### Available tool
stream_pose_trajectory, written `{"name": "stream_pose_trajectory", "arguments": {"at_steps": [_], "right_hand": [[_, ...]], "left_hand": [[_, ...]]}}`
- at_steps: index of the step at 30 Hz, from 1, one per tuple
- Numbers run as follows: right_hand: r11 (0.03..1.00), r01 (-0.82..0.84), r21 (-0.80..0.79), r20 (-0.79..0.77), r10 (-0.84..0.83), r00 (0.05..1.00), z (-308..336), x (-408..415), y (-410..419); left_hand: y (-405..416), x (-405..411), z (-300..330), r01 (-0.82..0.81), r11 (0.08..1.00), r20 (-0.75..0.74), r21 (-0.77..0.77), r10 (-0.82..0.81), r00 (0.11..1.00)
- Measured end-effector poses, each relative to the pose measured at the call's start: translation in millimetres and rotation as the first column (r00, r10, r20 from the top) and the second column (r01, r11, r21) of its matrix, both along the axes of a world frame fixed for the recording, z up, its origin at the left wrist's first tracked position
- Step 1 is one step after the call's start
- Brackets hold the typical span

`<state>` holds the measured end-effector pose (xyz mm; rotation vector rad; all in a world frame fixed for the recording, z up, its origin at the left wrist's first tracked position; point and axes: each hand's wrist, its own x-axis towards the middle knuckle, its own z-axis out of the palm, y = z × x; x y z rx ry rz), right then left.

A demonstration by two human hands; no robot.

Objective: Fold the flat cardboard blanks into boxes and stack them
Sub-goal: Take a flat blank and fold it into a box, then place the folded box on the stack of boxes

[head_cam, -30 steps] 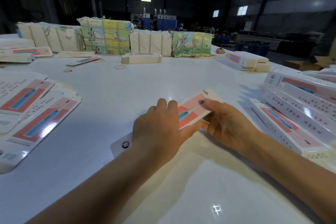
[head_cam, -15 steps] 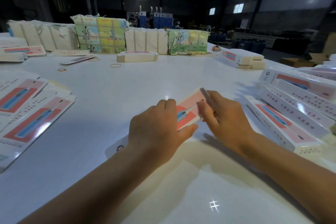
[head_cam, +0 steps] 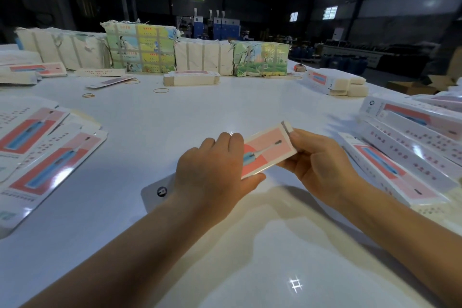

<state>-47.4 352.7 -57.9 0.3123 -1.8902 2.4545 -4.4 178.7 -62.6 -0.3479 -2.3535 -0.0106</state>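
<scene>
My left hand curls its fingers over the long pink-and-white printed cardboard box; my right hand pinches its far end flap. The box sits mid-table, long axis running near-left to far-right.

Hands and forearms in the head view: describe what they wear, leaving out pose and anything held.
The left hand and right hand are both bare: no gloves, rings, watch or wristband show. Both forearms are uncovered right to the picture's bottom edge, so no sleeve is visible.

A big dark factory hall: wrapped paper bundles on the white table, blue machines behind it.
</scene>
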Motion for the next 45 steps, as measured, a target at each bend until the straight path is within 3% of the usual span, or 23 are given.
{"name": "stream_pose_trajectory", "arguments": {"at_steps": [6, 11, 14, 19, 24, 27, 32, 37, 42, 45], "right_hand": [[0.998, 0.047, 0.031, -0.047, -0.046, 0.998, -1, 0, 3], [0.956, 0.220, 0.193, -0.255, -0.167, 0.952, -3, 5, 5], [0.936, 0.240, 0.258, -0.384, -0.129, 0.914, -2, 9, 3], [0.744, 0.466, 0.479, -0.602, -0.109, 0.791, -7, 12, 3], [0.622, 0.576, 0.530, -0.733, -0.006, 0.680, -5, 15, 4], [0.651, 0.520, 0.553, -0.676, -0.014, 0.737, -8, 14, 2], [0.768, 0.388, 0.510, -0.417, -0.174, 0.892, -11, 6, 0], [0.718, 0.513, 0.470, -0.445, -0.310, 0.840, -9, 4, 0], [0.789, 0.485, 0.377, -0.375, -0.349, 0.859, -10, 5, -5], [0.799, 0.489, 0.349, -0.388, -0.352, 0.852, -11, 8, -6]], "left_hand": [[1, -1, -1, 0.029, 1.000, 0.015, -0.002, -0.028, 0.999], [2, 1, 2, 0.048, 0.999, 0.044, 0.024, -0.049, 0.998], [3, 1, 4, 0.064, 0.997, 0.054, 0.039, -0.066, 0.996], [4, 2, 4, 0.063, 0.998, 0.040, 0.027, -0.064, 0.997], [4, 5, 4, 0.071, 0.997, 0.014, -0.012, -0.071, 0.997], [4, 5, 4, 0.071, 0.997, 0.027, -0.016, -0.070, 0.997], [6, 6, 7, -0.034, 0.998, 0.103, 0.054, 0.028, 0.994], [1, 0, 1, -0.143, 0.990, 0.100, 0.016, 0.141, 0.985], [7, 4, 6, -0.216, 0.976, 0.158, -0.013, 0.215, 0.964], [9, 8, 9, -0.155, 0.988, 0.128, 0.022, 0.151, 0.980]]}}
